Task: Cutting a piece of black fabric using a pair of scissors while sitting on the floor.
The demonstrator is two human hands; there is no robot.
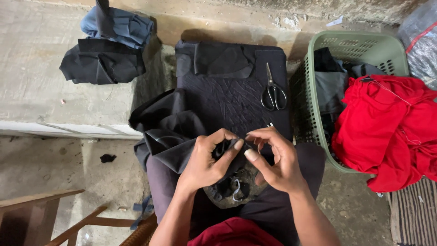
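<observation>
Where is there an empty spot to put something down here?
Bare concrete ledge lies left of the folded dark clothes, and bare floor sits below it, above the wooden chair. A small patch on the black padded block stays free beside the scissors. The green basket is crowded with red cloth.

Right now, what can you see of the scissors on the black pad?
The scissors are dark metal with black looped handles. They lie flat and closed on the black padded surface, near its right edge, blades pointing away from the person and handles toward them. Neither hand touches them. The green basket stands just to their right.
</observation>
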